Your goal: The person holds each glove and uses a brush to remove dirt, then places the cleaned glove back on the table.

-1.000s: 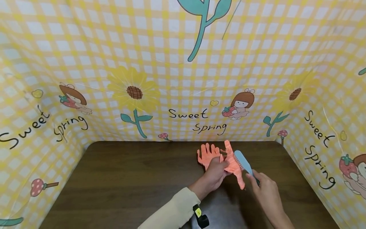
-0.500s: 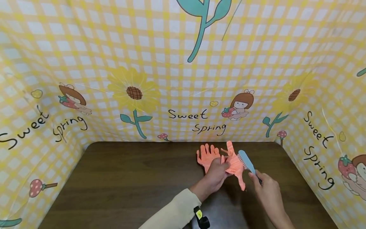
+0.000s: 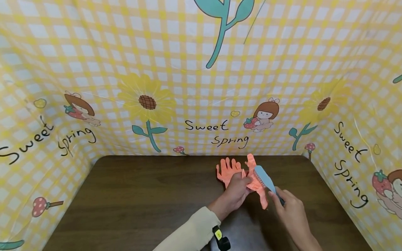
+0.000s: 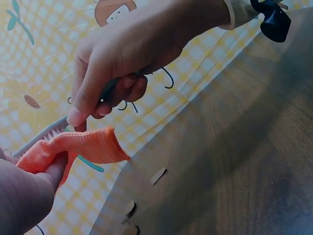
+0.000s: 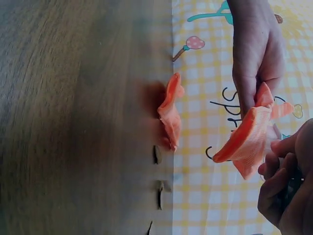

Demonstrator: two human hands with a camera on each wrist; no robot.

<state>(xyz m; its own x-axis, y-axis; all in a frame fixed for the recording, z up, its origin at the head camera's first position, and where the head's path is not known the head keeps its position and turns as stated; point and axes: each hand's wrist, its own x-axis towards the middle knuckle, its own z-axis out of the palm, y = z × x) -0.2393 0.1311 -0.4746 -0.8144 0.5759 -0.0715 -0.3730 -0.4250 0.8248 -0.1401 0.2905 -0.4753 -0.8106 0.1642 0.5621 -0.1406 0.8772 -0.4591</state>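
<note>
My left hand (image 3: 236, 191) grips an orange knit glove (image 3: 263, 200) by its middle, the thumb lying on top. The glove's open cuff (image 4: 105, 144) sticks out past the thumb in the left wrist view. In my right hand (image 3: 292, 209) is a light blue brush (image 3: 266, 178) with a dark handle, gripped by curled fingers. Its pale bristles face the held glove and meet its surface. A second orange glove (image 3: 226, 171) lies on the table behind my left hand, fingers pointing away. The right wrist view shows that glove (image 5: 170, 115) from the side, while the brush head is mostly hidden there.
Small brownish flakes (image 4: 159, 176) lie on the dark wooden table (image 3: 141, 202). Yellow checked cloth (image 3: 201, 87) with printed flowers encloses the table at the back and both sides. A black strap device (image 3: 222, 240) sits at the left sleeve.
The brush has gone slightly right, then back left over the held glove, whose free ends have swung along with it. My left hand and the glove on the table stay in place.
</note>
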